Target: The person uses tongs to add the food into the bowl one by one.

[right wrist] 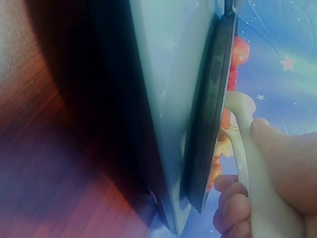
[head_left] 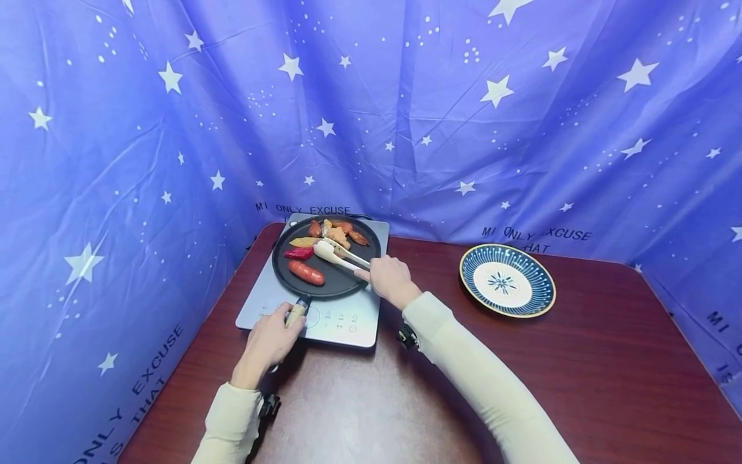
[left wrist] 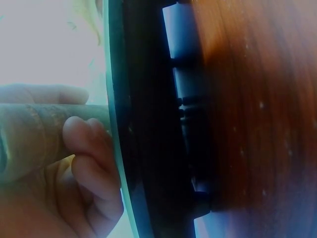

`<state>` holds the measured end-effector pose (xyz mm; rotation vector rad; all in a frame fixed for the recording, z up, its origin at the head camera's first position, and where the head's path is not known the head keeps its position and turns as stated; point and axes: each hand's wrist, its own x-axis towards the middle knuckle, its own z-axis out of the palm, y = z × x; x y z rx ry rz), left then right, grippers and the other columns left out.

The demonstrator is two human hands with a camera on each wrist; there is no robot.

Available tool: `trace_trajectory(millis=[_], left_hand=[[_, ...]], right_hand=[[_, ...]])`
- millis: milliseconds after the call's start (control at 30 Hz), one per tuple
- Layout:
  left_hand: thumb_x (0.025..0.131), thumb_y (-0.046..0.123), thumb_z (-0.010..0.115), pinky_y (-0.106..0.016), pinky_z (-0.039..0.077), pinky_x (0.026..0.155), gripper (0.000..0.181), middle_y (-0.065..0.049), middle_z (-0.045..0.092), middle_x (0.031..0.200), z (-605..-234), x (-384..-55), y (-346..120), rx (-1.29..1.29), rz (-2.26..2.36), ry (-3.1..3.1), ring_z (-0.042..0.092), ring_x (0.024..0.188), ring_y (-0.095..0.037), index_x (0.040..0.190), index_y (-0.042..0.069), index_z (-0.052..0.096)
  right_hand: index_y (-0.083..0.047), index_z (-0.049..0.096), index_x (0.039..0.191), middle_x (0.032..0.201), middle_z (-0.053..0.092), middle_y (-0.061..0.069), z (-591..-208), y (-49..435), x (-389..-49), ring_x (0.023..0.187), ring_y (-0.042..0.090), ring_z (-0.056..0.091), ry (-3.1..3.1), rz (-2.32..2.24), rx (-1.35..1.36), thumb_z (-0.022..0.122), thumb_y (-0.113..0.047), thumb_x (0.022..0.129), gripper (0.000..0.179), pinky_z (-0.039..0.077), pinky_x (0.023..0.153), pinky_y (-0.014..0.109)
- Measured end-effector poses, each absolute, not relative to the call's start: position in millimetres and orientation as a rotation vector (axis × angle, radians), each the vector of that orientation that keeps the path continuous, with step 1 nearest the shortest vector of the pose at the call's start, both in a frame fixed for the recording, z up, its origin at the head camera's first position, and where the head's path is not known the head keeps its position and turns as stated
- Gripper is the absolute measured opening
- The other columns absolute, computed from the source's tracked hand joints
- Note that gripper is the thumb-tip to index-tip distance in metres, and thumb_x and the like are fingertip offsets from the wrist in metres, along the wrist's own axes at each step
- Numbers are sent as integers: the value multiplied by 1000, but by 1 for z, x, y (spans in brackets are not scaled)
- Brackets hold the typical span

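Observation:
My left hand point(head_left: 271, 335) grips the handle point(head_left: 296, 313) of a black frying pan point(head_left: 326, 287) on an induction cooktop point(head_left: 255, 309). In the left wrist view, its fingers point(left wrist: 94, 163) curl round that wooden-looking handle. My right hand point(head_left: 392, 279) holds pale tongs point(head_left: 346, 259), whose tips reach down among the food in the pan. A sausage point(head_left: 306, 272) lies nearest the handle, below a red piece point(head_left: 299, 253) and a yellow piece point(head_left: 304, 242). Several brown and orange pieces point(head_left: 338, 236) sit at the back. Whether the tongs pinch any of them, I cannot tell.
A blue-patterned plate point(head_left: 502, 281) with a white centre stands right of the cooktop on the dark red wooden table point(head_left: 603, 335). Blue star-printed cloth point(head_left: 406, 116) hangs behind the table and along both sides.

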<state>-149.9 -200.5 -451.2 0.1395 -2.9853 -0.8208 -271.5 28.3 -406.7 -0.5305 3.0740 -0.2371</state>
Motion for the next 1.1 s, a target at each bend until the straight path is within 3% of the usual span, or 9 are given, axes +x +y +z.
trace_trajectory(millis=[367,633,1100], left_hand=[[89,39,54,-38,37,56,39,-5,52,68,-453,-149,-200,152,-827,-2986,51,63,-25,114,11,57],[89,39,54,-38,37,56,39,-5,53,68,-451,-150,-201,148,-832,-2995,51,62,-24,115,11,56],[89,40,54,-39,37,56,40,-6,52,69,-453,-150,-200,151,-828,-2998,51,63,-25,117,11,56]], right_hand=[[-2,64,84,83,64,17,-405,29,-265,70,31,62,3083,-263,-514,49,-57,91,57,48,57,43],[-6,59,74,73,61,15,-404,37,-263,62,30,60,3128,-318,-507,51,-56,90,53,46,53,43],[-7,53,72,59,51,11,-399,86,-247,55,34,57,3281,-418,-567,51,-54,92,50,42,48,46]])
